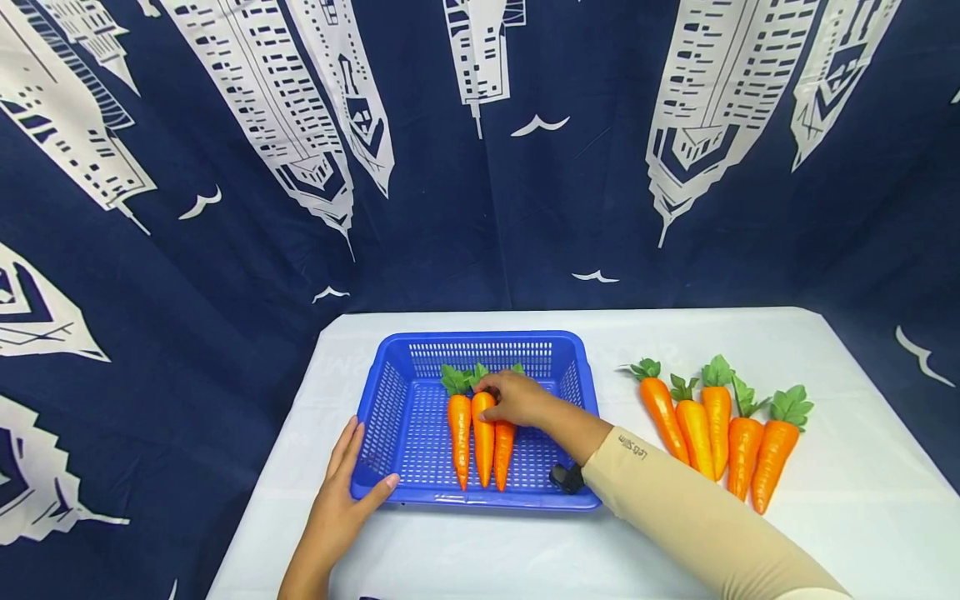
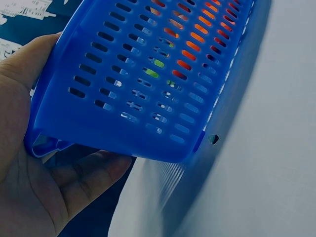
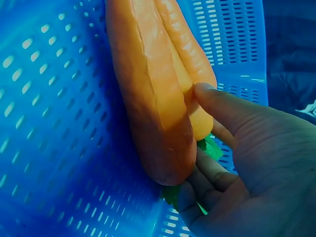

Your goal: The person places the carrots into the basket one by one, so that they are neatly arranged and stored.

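A blue perforated plastic basket (image 1: 420, 450) stands on the table with three orange carrots in it, side by side, leaves toward the back. My right hand (image 1: 517, 398) reaches in and pinches the middle carrot (image 1: 483, 442) near its leafy top. The left carrot (image 1: 460, 433) lies beside it; the right carrot (image 1: 504, 454) is partly covered by the hand. In the right wrist view the thumb rests against a carrot (image 3: 202, 116). My left hand (image 1: 341, 492) grips the basket's front-left corner; in the left wrist view the thumb lies at the rim and fingers touch the outside.
Several more carrots (image 1: 697, 433) with green leaves lie in a fan on the white table (image 1: 675, 550), right of the basket. A small black object (image 1: 566, 478) shows near the right wrist. Behind hangs a dark blue cloth (image 1: 450, 225) printed with white buildings.
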A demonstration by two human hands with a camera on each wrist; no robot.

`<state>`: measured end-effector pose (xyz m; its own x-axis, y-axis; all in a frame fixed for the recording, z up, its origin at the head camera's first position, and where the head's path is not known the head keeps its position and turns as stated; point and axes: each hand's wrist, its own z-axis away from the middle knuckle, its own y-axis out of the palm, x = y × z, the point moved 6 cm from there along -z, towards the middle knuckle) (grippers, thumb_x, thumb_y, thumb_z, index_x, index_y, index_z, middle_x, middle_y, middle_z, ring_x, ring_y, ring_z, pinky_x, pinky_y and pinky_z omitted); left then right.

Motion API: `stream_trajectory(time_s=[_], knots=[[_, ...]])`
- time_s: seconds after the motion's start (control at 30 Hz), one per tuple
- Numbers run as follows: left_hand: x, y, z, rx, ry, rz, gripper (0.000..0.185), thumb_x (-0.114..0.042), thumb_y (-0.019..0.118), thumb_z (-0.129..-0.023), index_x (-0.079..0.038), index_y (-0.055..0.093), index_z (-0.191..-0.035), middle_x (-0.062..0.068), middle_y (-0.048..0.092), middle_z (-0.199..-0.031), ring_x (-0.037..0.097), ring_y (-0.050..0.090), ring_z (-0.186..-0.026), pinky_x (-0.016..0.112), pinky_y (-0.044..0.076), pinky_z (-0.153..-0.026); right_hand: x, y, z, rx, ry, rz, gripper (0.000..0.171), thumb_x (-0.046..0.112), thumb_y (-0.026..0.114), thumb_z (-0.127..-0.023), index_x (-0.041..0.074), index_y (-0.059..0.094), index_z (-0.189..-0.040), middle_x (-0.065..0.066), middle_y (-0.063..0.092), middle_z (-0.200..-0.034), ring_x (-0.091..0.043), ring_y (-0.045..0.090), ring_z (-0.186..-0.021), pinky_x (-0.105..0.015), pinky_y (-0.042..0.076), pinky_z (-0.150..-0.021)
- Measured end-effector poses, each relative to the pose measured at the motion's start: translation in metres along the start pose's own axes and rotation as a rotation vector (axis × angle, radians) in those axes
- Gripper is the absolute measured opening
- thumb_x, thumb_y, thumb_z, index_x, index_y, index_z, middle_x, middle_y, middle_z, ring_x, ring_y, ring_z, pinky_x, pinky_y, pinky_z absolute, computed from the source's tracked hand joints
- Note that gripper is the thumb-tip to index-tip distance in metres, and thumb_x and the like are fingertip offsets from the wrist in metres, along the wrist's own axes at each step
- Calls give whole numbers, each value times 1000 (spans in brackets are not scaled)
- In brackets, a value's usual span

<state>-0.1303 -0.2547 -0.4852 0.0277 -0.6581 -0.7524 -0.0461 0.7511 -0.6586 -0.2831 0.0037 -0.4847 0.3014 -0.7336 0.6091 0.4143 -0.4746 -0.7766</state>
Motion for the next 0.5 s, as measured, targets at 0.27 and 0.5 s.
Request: stream_trajectory(time_s=[0.27,0.5], knots=[[3,1,-1,0,-6,3,94,-45,74,-91,-23,19,-163,-12,4,-171,37,10,-158,74,18,-117,-1,-3,-1,-23,-6,-68,38,23,81,-87,16,71,-122,-7,66,-106,-19,60,-95,-37,54,-90],[4,2,-2,-3,-12,-3,95,-45,74,-90,-21,19,-163,-12,3,-171,38,11,-158,75,18,-117,-2,-16,-1,-129,-31,-171,40,25,78,-90,13,69,-126,-13,66,-110,-21,59,-94,-35,55,-85]])
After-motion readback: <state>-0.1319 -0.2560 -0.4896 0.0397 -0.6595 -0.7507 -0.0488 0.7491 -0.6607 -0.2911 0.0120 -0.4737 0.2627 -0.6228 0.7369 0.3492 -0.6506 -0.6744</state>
